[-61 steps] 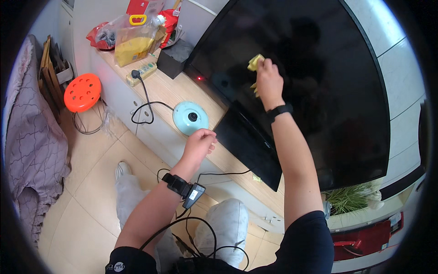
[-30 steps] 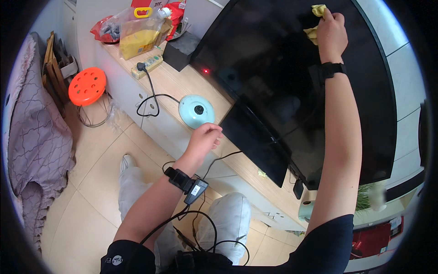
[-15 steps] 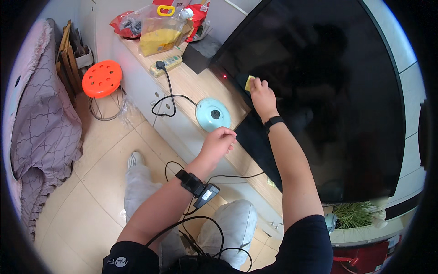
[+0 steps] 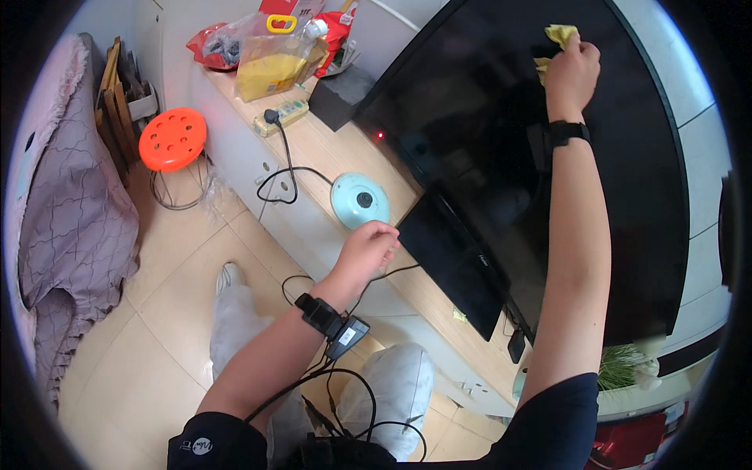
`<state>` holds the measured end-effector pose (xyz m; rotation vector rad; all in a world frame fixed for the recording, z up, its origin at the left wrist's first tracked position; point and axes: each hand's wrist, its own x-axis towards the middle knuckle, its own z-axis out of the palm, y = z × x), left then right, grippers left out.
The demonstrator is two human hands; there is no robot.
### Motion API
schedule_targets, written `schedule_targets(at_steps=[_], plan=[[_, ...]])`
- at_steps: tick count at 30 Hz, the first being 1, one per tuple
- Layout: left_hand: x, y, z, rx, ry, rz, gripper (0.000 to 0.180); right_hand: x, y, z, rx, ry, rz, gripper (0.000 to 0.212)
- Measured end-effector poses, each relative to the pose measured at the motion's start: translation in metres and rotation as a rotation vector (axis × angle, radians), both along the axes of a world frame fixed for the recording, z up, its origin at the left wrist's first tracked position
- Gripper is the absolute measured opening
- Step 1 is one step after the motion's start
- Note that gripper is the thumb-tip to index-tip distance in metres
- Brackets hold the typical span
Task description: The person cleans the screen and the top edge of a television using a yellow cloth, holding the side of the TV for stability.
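My right hand (image 4: 573, 72) is closed on a yellow cloth (image 4: 561, 35), held against the upper part of a large black television screen (image 4: 486, 141). Part of the cloth sticks out past my fingertips; the rest is hidden under the hand. My left hand (image 4: 368, 249) hovers over the front edge of the wooden cabinet top (image 4: 368, 153), its fingers curled in with nothing seen in them. Just beyond it sits a round light-blue kettle base (image 4: 360, 200), whose black cord leads to a power strip (image 4: 280, 117).
A black box (image 4: 341, 98) and a clear jug with yellow contents (image 4: 270, 66) stand at the far left of the cabinet. The television's flat black stand (image 4: 450, 262) lies before the screen. On the floor at left is an orange stool (image 4: 172, 139); green plant leaves (image 4: 619, 368) show at right.
My right hand has moved with the cloth from the screen's lower left edge up and right across the screen. My left hand has stayed nearly in place.
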<state>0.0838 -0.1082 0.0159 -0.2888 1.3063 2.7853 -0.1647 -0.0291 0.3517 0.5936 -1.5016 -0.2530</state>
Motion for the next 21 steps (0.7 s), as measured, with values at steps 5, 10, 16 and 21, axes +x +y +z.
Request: schedule_targets(at_steps=[5,10,16,21], plan=[[-0.002,-0.003,-0.002,-0.005,-0.029,0.001,0.015,0.0,-0.051,-0.112,0.282,-0.218,-0.089,0.037],[-0.007,-0.004,-0.004,-0.041,0.012,0.036,0.016,-0.001,-0.037,-0.252,0.527,-0.453,-0.132,0.038],[-0.001,-0.009,0.003,-0.044,-0.01,0.014,0.017,0.006,-0.015,-0.253,0.598,-0.561,-0.172,0.034],[0.005,-0.011,-0.001,-0.026,-0.016,-0.001,0.017,0.012,-0.039,-0.093,0.283,-0.269,-0.161,0.034]])
